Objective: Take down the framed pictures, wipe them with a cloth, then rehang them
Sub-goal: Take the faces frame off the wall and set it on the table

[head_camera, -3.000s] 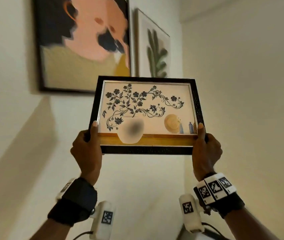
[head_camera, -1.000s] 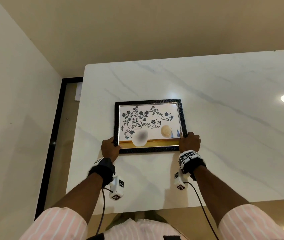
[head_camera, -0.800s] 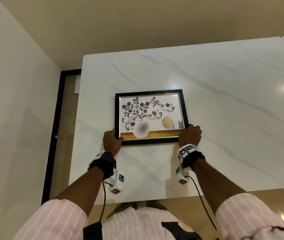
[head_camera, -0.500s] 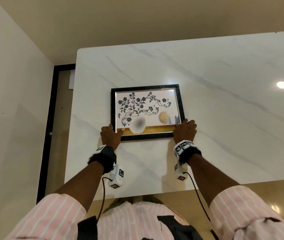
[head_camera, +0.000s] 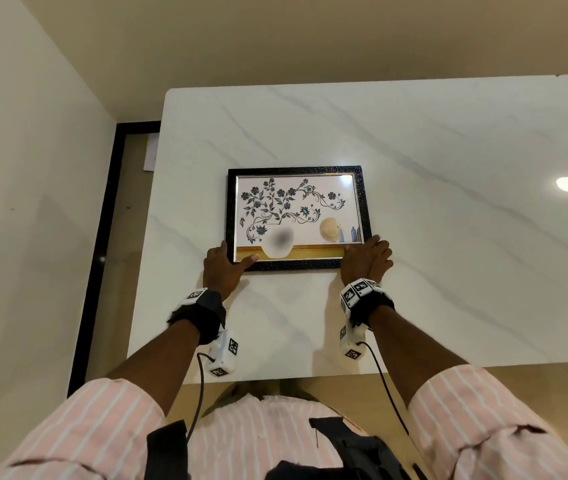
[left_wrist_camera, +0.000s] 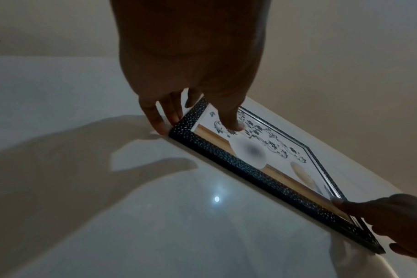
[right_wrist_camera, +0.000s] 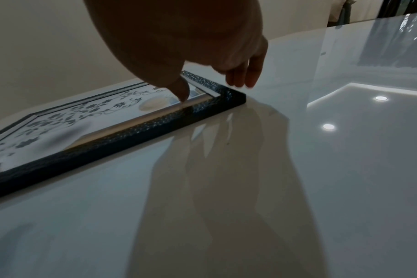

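The black-framed flower picture (head_camera: 296, 216) lies flat, face up, on the white marble table (head_camera: 431, 140). My left hand (head_camera: 221, 266) is at its near left corner. In the left wrist view the left hand's (left_wrist_camera: 193, 101) thumb rests on the glass and straight fingers (left_wrist_camera: 158, 122) stand on the table against the picture's (left_wrist_camera: 250, 159) left edge. My right hand (head_camera: 367, 258) is at the near right corner. In the right wrist view the right hand's (right_wrist_camera: 210, 64) thumb touches the silver inner trim of the picture (right_wrist_camera: 107, 131). Its fingers (right_wrist_camera: 240, 79) hang straight just past the corner. No cloth is in view.
A pale wall (head_camera: 33, 202) runs along the left. Between it and the table lies a narrow dark-edged floor strip (head_camera: 116, 237) with a paper slip (head_camera: 150, 154). The table's near edge (head_camera: 310, 377) is close to my body. A ceiling lamp's reflection (head_camera: 566, 184) shines at right.
The picture came down from the wall to the table. In the last second it slid a little farther from me and my fingers straightened out at its near corners.
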